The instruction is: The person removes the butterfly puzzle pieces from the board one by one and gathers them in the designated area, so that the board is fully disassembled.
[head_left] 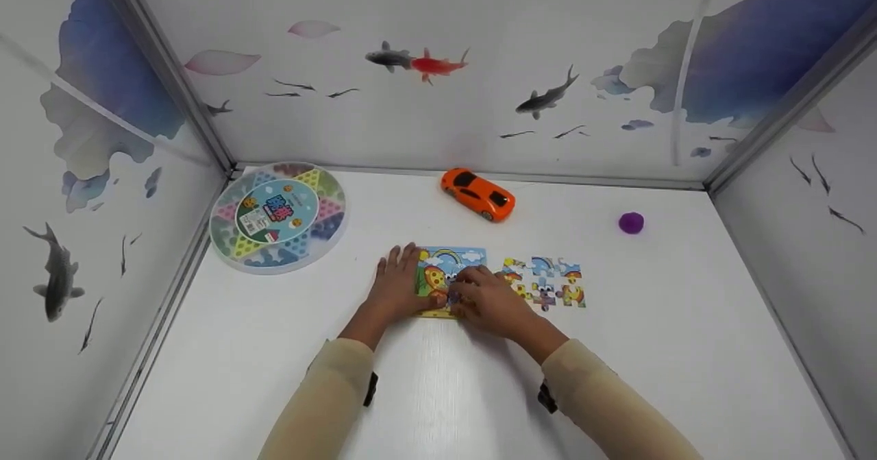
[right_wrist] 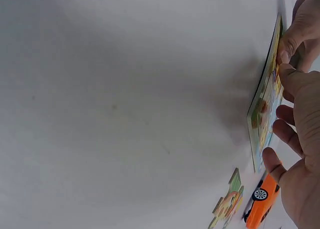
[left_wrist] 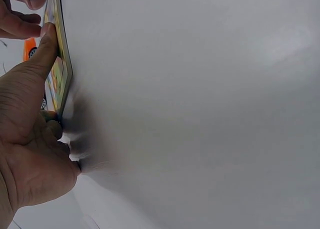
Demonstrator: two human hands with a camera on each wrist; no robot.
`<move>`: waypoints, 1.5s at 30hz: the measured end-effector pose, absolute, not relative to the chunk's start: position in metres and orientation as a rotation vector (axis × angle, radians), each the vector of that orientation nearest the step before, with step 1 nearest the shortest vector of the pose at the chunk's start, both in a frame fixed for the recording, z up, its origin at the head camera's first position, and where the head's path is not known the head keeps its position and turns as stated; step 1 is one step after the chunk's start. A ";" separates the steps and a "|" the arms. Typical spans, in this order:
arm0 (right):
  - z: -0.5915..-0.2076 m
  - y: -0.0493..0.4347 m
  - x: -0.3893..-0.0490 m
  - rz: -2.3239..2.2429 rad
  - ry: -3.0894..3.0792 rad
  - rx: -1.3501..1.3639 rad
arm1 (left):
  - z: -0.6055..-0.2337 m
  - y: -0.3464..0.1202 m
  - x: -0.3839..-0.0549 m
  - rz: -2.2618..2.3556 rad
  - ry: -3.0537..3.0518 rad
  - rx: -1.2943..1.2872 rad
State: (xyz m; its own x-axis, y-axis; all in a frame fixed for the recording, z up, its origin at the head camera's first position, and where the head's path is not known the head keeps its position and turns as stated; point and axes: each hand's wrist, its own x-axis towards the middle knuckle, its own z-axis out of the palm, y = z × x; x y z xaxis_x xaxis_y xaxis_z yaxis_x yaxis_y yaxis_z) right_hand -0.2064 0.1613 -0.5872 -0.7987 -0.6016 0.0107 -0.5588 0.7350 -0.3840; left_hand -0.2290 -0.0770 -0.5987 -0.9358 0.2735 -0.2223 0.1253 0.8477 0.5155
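A small jigsaw puzzle board [head_left: 452, 258] with a rainbow picture lies on the white table between both hands. The left hand [head_left: 397, 288] rests along the board's left edge, fingers extended and thumb [left_wrist: 47, 46] lying on the picture. Over the board's right part reaches the right hand [head_left: 493, 302], its fingers bent and its thumb tip [right_wrist: 287, 71] touching the surface close to the left thumb. No piece shows clearly between the right fingers, which hide part of the picture. Several loose puzzle pieces [head_left: 543, 292] lie right of the board.
An orange toy car [head_left: 477, 195] stands behind the board. At the back left lies a round game box [head_left: 329, 237] with a clear rim. A purple pompom [head_left: 631, 223] sits at the back right. Printed walls [head_left: 479, 117] enclose the table on three sides.
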 end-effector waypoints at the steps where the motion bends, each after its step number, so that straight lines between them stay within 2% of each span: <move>1: -0.588 0.160 -0.206 -0.552 2.819 -0.956 | -0.599 -0.077 -0.229 0.731 2.737 0.303; 8: -0.592 0.158 -0.205 -0.460 2.820 -1.022 | -0.599 -0.077 -0.229 0.731 2.748 0.316; 24: -0.587 0.155 -0.209 -0.510 2.787 -0.971 | -0.586 -0.097 -0.233 0.778 2.539 0.388; 37: -0.576 0.125 -0.214 -0.387 2.824 -0.835 | -0.589 -0.095 -0.234 0.730 2.592 0.423; 45: -0.576 0.109 -0.218 -0.385 2.712 -0.881 | -0.584 -0.096 -0.231 0.728 2.574 0.393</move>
